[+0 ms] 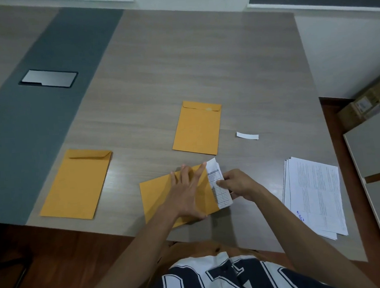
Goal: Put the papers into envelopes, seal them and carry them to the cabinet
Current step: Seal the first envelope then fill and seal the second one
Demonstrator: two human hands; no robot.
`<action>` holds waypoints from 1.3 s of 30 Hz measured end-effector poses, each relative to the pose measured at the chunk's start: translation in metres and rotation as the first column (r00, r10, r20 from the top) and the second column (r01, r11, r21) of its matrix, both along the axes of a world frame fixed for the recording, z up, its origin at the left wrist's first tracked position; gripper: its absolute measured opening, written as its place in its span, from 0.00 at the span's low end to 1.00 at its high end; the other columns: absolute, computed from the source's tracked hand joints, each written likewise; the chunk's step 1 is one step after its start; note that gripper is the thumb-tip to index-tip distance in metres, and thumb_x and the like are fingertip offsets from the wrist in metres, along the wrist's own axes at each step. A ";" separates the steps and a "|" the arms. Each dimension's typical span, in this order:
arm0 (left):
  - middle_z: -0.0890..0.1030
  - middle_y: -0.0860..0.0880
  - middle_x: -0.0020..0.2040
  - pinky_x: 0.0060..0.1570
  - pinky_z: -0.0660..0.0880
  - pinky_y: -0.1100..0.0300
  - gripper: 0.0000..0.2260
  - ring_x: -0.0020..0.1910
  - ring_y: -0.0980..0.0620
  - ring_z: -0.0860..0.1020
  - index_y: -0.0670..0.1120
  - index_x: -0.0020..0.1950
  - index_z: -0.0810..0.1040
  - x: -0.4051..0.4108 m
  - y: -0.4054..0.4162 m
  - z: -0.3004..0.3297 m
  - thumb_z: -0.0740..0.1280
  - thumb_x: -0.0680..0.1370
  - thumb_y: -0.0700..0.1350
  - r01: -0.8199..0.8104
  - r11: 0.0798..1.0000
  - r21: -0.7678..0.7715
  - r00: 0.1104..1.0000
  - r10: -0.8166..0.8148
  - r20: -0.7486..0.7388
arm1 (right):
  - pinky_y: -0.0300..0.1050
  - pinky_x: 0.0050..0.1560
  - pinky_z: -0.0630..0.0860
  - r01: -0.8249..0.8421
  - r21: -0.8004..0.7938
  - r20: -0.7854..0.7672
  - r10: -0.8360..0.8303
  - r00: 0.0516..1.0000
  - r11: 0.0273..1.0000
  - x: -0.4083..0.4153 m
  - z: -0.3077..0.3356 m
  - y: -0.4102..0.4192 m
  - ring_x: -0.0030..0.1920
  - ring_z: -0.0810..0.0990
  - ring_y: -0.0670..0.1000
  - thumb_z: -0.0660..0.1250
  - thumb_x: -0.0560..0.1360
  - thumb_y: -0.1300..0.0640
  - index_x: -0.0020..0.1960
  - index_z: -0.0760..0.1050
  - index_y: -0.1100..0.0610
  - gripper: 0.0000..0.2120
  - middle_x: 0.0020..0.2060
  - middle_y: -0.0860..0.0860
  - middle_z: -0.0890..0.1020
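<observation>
1. Wood-grain table [179,55] with grey strip [38,108], metal cable plate [49,78]; reddish floor [57,252].
2. Left hand [187,195] flat, fingers spread, on envelope [158,194] at near edge.
3. Right hand [238,185] pinches paper [218,182] at envelope mouth.
4. Paper stack [316,194] on right.

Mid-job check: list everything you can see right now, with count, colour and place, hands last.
table: one, grey wood grain with a dark grey strip on the left, fills the view
cover plate: one, silver, set in the dark strip
envelopes: three, yellow-brown; one far centre, one left, one under the left hand
folded paper: one, white, printed, partly inside the near envelope
paper stack: one, white, printed, right edge of table
strip: one, white, right of the far envelope
box: one, brown cardboard, floor at right
left hand: fingers spread, pressing the near envelope
right hand: pinching the folded paper
</observation>
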State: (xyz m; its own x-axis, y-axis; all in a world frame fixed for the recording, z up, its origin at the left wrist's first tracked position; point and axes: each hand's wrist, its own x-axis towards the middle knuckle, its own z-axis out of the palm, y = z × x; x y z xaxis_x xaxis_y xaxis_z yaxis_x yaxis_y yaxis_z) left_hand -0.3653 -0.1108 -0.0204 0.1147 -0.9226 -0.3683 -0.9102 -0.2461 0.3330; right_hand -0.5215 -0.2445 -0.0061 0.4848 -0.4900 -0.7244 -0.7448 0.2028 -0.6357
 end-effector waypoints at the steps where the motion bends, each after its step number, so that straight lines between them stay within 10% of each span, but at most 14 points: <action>1: 0.51 0.40 0.77 0.73 0.48 0.32 0.67 0.78 0.39 0.45 0.58 0.76 0.27 -0.001 -0.001 0.001 0.77 0.58 0.67 -0.004 1.000 -0.008 1.000 0.004 -0.009 | 0.47 0.39 0.82 0.001 0.014 -0.001 -0.001 1.000 1.000 0.002 0.001 0.001 0.45 0.82 0.52 0.64 0.79 0.57 0.59 0.78 0.61 0.12 0.51 0.55 0.82; 14: 0.54 0.40 0.75 0.72 0.53 0.32 0.67 0.78 0.39 0.49 0.59 0.77 0.29 -0.008 -0.005 0.009 0.78 0.57 0.66 -0.008 0.997 -0.078 1.000 0.006 -0.020 | 0.42 0.32 0.78 0.000 0.223 0.032 -0.008 0.999 0.975 0.016 0.002 0.009 0.35 0.78 0.52 0.57 0.81 0.65 0.59 0.77 0.65 0.13 0.39 0.58 0.78; 24: 0.53 0.40 0.76 0.73 0.52 0.33 0.67 0.78 0.39 0.49 0.58 0.77 0.29 -0.011 -0.006 0.003 0.77 0.57 0.68 0.008 0.997 -0.078 1.000 -0.006 0.019 | 0.56 0.55 0.80 0.018 0.241 0.017 -0.023 1.000 0.970 0.018 -0.003 0.006 0.53 0.81 0.61 0.61 0.80 0.63 0.54 0.80 0.61 0.09 0.54 0.63 0.82; 32: 0.50 0.41 0.77 0.73 0.49 0.32 0.63 0.78 0.39 0.46 0.56 0.78 0.37 -0.007 -0.005 -0.015 0.75 0.58 0.70 -0.015 1.000 0.019 0.995 0.013 0.101 | 0.48 0.39 0.83 0.221 -0.178 0.079 -0.210 0.975 0.959 0.000 -0.014 -0.005 0.34 0.83 0.53 0.73 0.73 0.63 0.47 0.82 0.63 0.05 0.38 0.59 0.84; 39: 0.41 0.47 0.81 0.72 0.46 0.30 0.56 0.79 0.42 0.39 0.52 0.80 0.48 -0.011 -0.012 -0.026 0.71 0.62 0.73 -0.004 0.991 0.136 0.990 -0.014 0.137 | 0.45 0.48 0.78 -0.124 -0.581 -0.060 0.110 0.992 0.804 -0.005 -0.036 0.000 0.42 0.80 0.49 0.72 0.72 0.60 0.47 0.82 0.57 0.04 0.40 0.52 0.83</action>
